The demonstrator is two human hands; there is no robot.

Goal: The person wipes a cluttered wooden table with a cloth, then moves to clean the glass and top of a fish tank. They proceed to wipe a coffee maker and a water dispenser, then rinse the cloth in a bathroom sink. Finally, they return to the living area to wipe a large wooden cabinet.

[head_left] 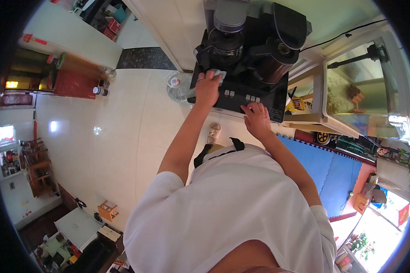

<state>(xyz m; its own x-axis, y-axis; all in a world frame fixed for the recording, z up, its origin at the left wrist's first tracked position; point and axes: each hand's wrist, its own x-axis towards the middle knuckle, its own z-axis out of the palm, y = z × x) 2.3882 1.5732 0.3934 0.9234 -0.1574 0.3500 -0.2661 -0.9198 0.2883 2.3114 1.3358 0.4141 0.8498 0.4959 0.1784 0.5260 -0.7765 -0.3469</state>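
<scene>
1. A clear plastic bottle (180, 86) is showing just beyond the left side of the black appliance base (239, 103).
2. The left hand (207, 87) is grasping a bunched grey cloth (221, 74), fingers pointing away from the body.
3. The cloth is protruding at the left fingertips, over the base's left part, near the glass pot (227, 49); its bunching is leaving no clear long axis.
4. The base's front edge is running left to right, slanting toward the body rightward.
5. The right hand (258, 119) is resting at that edge, loosely curled, visibly empty, farther from the cloth, which is lying leftward and ahead.
</scene>
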